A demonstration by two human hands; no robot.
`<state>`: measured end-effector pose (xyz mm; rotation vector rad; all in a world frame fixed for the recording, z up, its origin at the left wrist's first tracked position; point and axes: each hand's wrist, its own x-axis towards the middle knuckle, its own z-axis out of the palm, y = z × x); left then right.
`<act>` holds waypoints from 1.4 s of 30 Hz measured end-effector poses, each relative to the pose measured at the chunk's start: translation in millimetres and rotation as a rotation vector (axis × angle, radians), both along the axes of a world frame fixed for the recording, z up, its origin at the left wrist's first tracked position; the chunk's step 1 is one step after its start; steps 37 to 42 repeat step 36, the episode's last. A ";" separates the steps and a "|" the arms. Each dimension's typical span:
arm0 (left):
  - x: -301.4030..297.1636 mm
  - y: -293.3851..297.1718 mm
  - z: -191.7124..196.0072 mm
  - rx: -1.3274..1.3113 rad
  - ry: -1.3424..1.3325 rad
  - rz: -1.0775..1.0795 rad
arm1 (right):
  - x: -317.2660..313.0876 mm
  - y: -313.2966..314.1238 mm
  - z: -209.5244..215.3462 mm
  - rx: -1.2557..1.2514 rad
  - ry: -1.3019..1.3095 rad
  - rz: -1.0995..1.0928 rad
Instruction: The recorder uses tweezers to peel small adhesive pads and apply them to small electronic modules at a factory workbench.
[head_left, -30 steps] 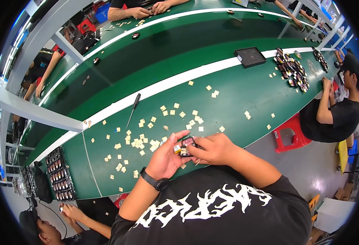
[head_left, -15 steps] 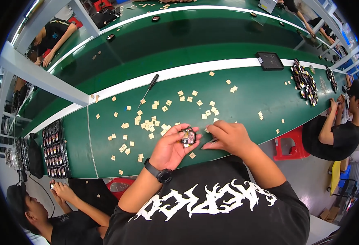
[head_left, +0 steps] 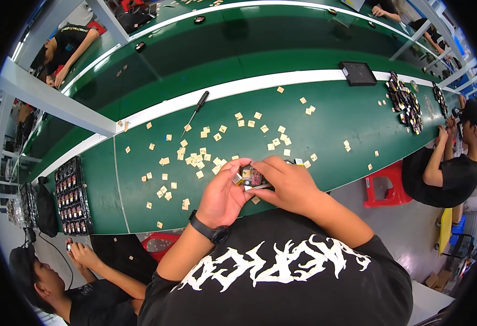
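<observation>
My left hand, a dark watch on its wrist, is closed around a small black electronic device with a reddish circuit board showing. A small silvery part with a yellow edge sticks out at the device's left side, by my left fingers. From the right, my right hand closes over the device, fingers on its upper edge and thumb along its lower edge. A thin greyish strip shows beside that thumb; its kind is unclear. Many small cream square pieces lie scattered on the green table around my hands.
A black screwdriver lies beyond the squares. A black tray stands at the back, near a heap of small devices. Filled black trays sit at left. Co-workers sit on both sides; a red stool is at right.
My right hand has moved left, onto the device in my left hand, and its fingers now cover part of it. The silvery part now shows at the device's left side.
</observation>
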<state>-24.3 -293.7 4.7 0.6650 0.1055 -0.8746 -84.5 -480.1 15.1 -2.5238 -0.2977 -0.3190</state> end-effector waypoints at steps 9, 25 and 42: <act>-2.6 13.0 0.4 0.030 0.003 0.024 | 10.5 -12.0 9.0 0.264 -0.090 -0.030; -4.5 17.1 -6.5 0.368 -0.350 0.184 | 42.5 -52.5 0.0 0.116 0.132 -0.255; 2.1 27.3 -10.6 0.300 -0.165 0.298 | 1.1 -16.1 18.7 0.715 0.463 -0.200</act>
